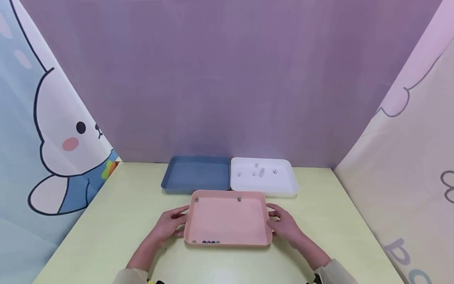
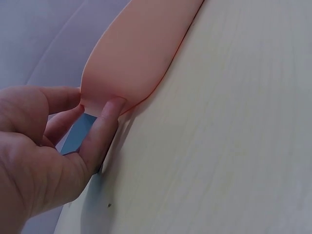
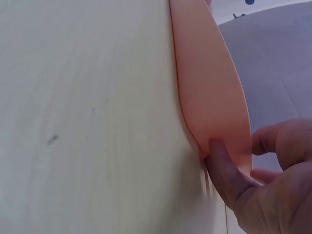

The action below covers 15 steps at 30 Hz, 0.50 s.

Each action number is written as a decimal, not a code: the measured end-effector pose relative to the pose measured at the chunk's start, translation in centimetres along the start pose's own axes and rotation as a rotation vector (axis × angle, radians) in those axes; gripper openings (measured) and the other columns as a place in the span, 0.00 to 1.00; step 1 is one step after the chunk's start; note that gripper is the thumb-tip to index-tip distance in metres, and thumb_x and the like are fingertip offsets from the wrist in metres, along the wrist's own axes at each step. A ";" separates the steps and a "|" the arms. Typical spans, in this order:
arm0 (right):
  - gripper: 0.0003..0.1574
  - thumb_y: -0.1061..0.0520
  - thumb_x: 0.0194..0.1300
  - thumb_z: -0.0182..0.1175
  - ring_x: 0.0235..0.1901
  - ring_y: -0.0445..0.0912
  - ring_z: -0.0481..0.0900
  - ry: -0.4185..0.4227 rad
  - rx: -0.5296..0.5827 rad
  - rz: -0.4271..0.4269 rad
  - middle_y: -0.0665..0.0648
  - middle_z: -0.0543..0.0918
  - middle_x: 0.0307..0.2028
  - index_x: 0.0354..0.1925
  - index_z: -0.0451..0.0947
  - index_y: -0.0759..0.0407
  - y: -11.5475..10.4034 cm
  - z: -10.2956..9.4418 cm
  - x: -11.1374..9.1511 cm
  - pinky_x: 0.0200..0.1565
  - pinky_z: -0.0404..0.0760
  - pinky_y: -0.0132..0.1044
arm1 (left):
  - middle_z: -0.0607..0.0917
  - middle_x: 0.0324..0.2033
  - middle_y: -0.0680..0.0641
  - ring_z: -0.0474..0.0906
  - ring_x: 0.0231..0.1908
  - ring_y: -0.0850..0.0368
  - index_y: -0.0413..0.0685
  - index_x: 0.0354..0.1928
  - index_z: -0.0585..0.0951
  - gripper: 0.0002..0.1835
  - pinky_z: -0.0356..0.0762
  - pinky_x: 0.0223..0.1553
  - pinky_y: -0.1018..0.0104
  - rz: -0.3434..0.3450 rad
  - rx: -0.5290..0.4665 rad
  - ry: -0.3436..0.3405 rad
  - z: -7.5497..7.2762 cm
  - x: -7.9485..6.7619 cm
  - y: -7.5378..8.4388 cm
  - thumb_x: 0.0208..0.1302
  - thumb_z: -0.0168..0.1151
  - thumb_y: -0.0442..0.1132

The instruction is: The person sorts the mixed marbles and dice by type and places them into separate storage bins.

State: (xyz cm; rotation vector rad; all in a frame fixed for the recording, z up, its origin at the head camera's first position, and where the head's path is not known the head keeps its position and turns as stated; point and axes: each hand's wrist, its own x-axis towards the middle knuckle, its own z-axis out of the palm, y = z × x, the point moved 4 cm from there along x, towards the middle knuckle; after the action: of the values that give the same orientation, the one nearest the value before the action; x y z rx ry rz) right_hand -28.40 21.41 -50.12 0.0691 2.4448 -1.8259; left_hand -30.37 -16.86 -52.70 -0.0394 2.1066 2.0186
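Two hands, left (image 1: 168, 225) and right (image 1: 285, 225), pinch opposite ends of one pink tray (image 1: 228, 221) between thumb and curled fingers, forearms reaching inward. It holds two small pieces (image 1: 239, 199) near its far edge and several along the near one. Just beyond sit one blue tray (image 1: 198, 173) and one white tray (image 1: 283, 185) with clear pieces (image 1: 275, 171). The pale surface (image 1: 106, 221) meets a purple backdrop (image 1: 230, 79).
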 end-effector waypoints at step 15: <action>0.40 0.73 0.59 0.55 0.35 0.53 0.81 -0.002 0.014 0.003 0.67 0.77 0.51 0.69 0.65 0.60 0.5 0.1 0.0 0.27 0.83 0.48 | 0.79 0.47 0.37 0.82 0.39 0.47 0.42 0.67 0.72 0.25 0.83 0.34 0.53 0.009 0.048 0.023 0.3 -0.3 0.3 0.69 0.60 0.35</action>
State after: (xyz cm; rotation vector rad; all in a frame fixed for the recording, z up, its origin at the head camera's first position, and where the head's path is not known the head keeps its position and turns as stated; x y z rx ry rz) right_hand -28.33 21.42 -50.65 0.0717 2.4298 -1.8407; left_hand -30.07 -16.64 -52.37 -0.0464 2.1722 1.9810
